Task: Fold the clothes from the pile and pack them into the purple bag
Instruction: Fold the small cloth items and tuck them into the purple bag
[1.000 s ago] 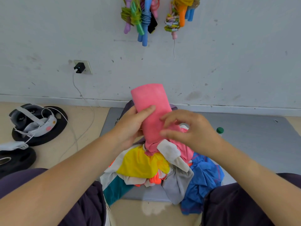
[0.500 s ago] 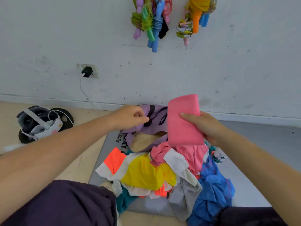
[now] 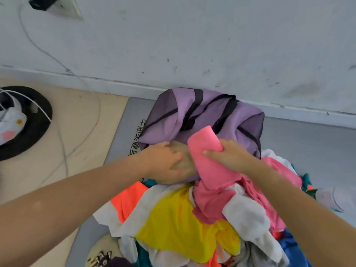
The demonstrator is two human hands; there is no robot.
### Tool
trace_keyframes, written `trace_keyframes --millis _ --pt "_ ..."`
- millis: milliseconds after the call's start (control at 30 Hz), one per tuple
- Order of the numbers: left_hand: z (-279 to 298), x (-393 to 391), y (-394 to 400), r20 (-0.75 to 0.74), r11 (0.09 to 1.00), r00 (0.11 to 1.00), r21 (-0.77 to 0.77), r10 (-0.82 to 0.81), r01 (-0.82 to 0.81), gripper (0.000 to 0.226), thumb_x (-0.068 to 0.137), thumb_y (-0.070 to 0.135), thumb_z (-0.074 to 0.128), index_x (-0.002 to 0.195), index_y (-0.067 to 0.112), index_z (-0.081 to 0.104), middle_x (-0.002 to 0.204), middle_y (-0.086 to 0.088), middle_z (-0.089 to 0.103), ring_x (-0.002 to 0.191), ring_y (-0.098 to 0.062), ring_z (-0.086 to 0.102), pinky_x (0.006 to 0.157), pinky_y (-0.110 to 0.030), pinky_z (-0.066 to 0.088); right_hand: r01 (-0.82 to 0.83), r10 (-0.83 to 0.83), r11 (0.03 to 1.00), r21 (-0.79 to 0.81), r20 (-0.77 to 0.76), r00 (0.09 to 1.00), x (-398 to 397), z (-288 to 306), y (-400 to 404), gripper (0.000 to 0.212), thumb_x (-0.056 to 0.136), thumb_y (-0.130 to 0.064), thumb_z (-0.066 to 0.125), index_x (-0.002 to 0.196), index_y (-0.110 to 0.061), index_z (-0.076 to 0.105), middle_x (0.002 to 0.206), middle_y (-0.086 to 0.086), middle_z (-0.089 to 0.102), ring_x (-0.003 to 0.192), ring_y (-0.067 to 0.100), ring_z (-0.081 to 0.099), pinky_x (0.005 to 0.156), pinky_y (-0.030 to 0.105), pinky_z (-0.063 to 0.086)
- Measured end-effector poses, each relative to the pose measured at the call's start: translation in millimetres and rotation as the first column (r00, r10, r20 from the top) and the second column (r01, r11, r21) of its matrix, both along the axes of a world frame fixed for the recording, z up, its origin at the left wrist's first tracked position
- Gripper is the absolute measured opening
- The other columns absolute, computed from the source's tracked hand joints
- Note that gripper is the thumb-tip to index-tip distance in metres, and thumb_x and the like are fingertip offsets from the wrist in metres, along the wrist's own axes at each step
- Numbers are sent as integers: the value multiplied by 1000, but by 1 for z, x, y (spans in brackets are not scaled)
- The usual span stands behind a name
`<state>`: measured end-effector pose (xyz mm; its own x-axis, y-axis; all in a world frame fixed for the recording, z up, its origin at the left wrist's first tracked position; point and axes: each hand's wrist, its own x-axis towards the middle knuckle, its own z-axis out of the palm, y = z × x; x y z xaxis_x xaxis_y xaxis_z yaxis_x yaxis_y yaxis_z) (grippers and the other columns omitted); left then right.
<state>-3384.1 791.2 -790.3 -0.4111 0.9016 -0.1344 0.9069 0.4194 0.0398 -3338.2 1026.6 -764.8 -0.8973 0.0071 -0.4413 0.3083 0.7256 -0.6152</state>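
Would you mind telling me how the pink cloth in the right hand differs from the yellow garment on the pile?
The pink cloth is folded into a neat strip; the yellow garment lies loose and crumpled. The pink cloth is gripped by the right hand at the purple bag's mouth; the yellow garment lies untouched in the pile. The folded pink cloth looks smaller than the spread-out yellow garment. Both are plain, brightly coloured fabric.

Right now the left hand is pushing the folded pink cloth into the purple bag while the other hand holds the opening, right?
Not quite: the head view shows the right hand pushing the folded pink cloth into the purple bag, while the left hand holds the opening.
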Motion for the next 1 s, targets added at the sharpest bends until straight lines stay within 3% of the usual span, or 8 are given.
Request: trace_keyframes --millis 100,200,333,567,733,833,933,1000 --pt "-20 -18 -14 -105 949 989 -286 108 -134 69 91 60 12 103 12 59 88 -10 67 85 -30 61 109 -45 29 -36 33 987 155 23 999 4 -15 20 34 90 -43 63 107 -14 66 103 4 66 89 19 56 67 20 30" --pt "-16 -26 -21 -214 906 948 -302 238 -295 83 87 66 -3 103 13 59 98 -7 68 90 -28 58 95 -44 33 -14 17 976 216 -9 1000 7 -9 40 33 89 -39 66 101 -9 65 103 10 64 88 23 54 64 19 27" --pt "14 -25 -16 -260 880 884 -177 389 -440 92 84 73 -5 111 15 61 106 -5 67 92 -26 61 86 -41 33 -46 97 951 307 -152 984 4 22 57 54 90 -43 62 130 -8 56 136 7 49 117 26 51 90 26 35" --pt "77 -16 -17 -241 817 780 171 577 -551 95 82 81 10 147 16 35 146 -2 50 78 -34 66 59 -32 32 35 122 882 471 -300 946 -7 81 71 48 84 -56 54 118 -23 62 120 10 65 102 35 60 75 35 40" --pt "59 -21 -21 -154 822 810 31 566 -569 87 91 71 23 157 18 5 162 -3 22 65 -21 52 56 -29 29 91 44 909 407 -310 950 -27 68 52 49 91 -41 59 136 -24 52 121 16 65 107 37 59 75 33 36" --pt "37 -26 -24 -54 812 810 40 583 -582 90 91 68 38 158 19 2 166 2 8 95 -26 63 66 -29 34 265 -232 963 49 -348 908 -41 49 20 36 92 -38 61 123 -19 57 101 -4 65 95 25 60 69 26 36" --pt "24 -26 -28 34 818 828 137 560 -559 95 87 68 46 158 18 7 165 2 10 119 -28 55 85 -36 42 423 -598 735 -530 -213 773 -56 36 -25 27 93 -38 61 117 -25 56 96 -14 65 95 11 64 69 19 47" --pt "17 -24 -31 61 831 843 143 534 -537 99 85 71 46 158 18 4 166 2 2 132 -25 45 97 -40 39 380 -591 737 -559 -261 763 -66 24 -46 40 95 -36 59 132 -21 49 107 -10 64 95 1 59 73 17 46"
